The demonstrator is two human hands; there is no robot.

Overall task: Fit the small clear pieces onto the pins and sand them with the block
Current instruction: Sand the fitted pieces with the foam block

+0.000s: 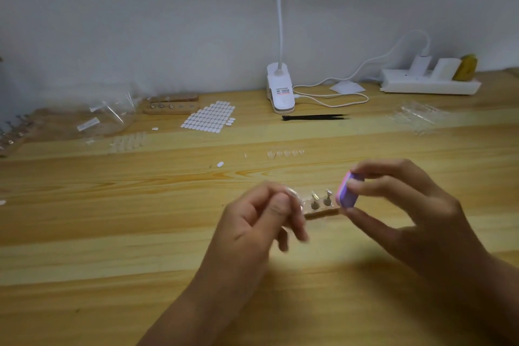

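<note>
The left hand has thumb and forefinger curled together and pinches a small clear piece, which is blurred. The right hand grips the purple and pink sanding block with the thumb below and curled fingers above. Between the two sets of fingertips stands the wooden holder with two metal pins showing; beyond the fingers a row of clear pieces lies on the table, and well behind are black tweezers.
</note>
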